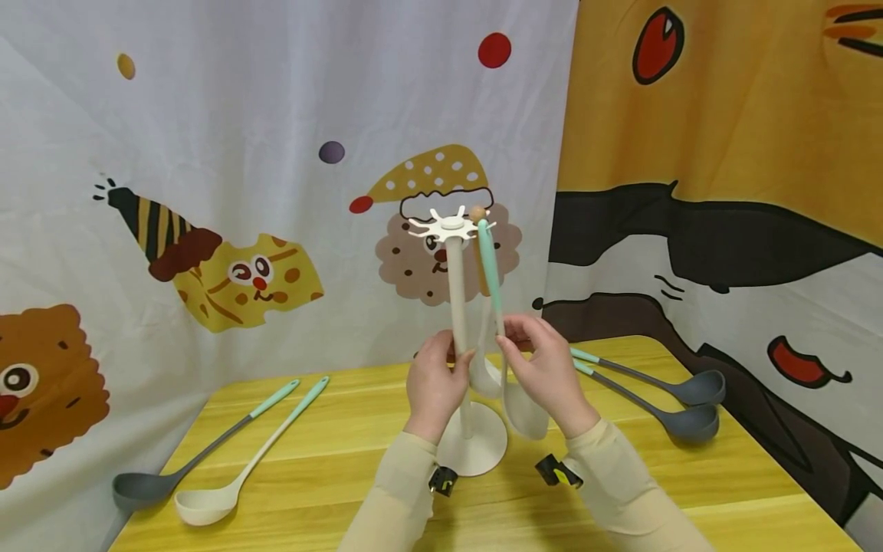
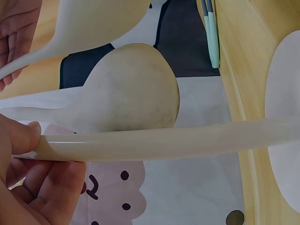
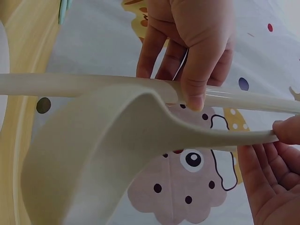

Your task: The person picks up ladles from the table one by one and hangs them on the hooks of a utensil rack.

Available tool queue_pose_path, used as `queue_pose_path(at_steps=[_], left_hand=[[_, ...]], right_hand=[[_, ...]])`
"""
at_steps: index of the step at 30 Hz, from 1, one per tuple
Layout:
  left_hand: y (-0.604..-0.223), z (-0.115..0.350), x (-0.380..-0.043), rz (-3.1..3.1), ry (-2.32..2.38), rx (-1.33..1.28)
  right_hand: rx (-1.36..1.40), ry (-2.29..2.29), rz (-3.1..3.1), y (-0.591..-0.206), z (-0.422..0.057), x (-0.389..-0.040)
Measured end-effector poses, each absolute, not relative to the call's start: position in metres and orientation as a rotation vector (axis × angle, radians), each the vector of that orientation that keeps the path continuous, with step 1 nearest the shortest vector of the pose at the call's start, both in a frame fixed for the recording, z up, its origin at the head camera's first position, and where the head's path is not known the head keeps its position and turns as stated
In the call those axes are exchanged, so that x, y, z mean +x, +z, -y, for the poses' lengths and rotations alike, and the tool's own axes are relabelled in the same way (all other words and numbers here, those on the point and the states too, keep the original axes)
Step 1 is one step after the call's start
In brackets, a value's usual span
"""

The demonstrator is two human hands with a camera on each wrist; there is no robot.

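A cream utensil stand point(image 1: 457, 291) rises from a round base, with a slotted disc point(image 1: 441, 227) on top. My left hand point(image 1: 434, 387) grips its pole, thumb on one side and fingers on the other, as the left wrist view shows. My right hand point(image 1: 550, 374) pinches the thin shaft of a cream ladle point(image 1: 526, 414) with a mint handle. This ladle is upright, bowl down, and its handle tip overlaps the disc's right edge in the head view. Behind it, a cream spoon-like utensil point(image 2: 131, 89) with a wood-coloured handle hangs from the disc.
On the table's left lie a grey ladle point(image 1: 148, 489) and a cream ladle point(image 1: 207, 506), both with mint handles. Two more grey ladles point(image 1: 690, 423) lie at the right. A printed curtain point(image 1: 276, 92) hangs behind the wooden table point(image 1: 310, 445).
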State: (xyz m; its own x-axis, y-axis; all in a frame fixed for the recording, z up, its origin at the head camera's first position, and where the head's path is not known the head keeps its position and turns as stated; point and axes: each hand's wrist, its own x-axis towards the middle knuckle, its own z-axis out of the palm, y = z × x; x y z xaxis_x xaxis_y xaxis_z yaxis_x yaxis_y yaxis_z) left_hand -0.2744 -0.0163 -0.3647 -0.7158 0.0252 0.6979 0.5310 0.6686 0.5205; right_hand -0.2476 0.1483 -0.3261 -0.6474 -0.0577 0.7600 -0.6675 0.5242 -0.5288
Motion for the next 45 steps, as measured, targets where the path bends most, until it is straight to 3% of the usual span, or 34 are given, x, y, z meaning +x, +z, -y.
queue_pose_path(at_steps=[45], left_hand=[[-0.365, 0.016, -0.275, 2.246, -0.990, -0.408]], right_hand=[[0.682, 1.063, 2.277, -0.355, -0.178, -0.253]])
